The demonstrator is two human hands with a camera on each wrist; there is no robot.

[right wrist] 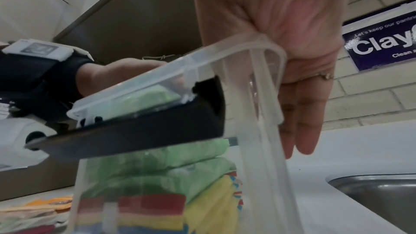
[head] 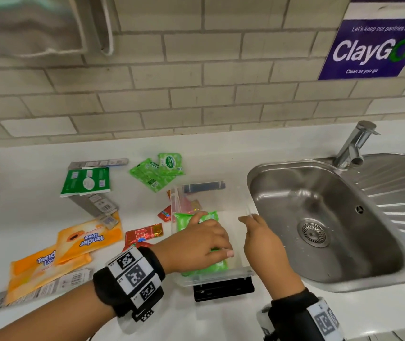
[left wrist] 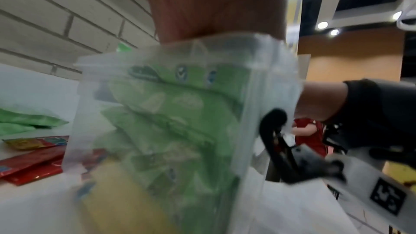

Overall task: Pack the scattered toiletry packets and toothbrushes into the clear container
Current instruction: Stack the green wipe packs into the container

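Observation:
The clear container (head: pixel 247 207) stands on the white counter just left of the sink, its black clip (head: pixel 223 289) hanging open at the near end. Green packets (left wrist: pixel 175 113) are stacked inside it over yellow and red ones (right wrist: pixel 157 207). My left hand (head: pixel 213 233) reaches into the container and lies on the top green packet (head: pixel 211 267), fingers and thumb spread over it. My right hand (head: pixel 250 220) rests on the container's right rim (right wrist: pixel 225 51), its straight fingers (right wrist: pixel 303 122) hanging down outside the wall. Green packets (head: pixel 157 172), orange packets (head: pixel 88 239), red packets (head: pixel 144 233) and grey toothbrush packs (head: pixel 95 205) lie scattered to the left.
A steel sink (head: pixel 319 217) with a faucet (head: pixel 354 143) sits directly right of the container. A dark green packet (head: pixel 85 180) and another toothbrush pack (head: pixel 36 289) lie far left. The tiled wall runs along the back of the counter.

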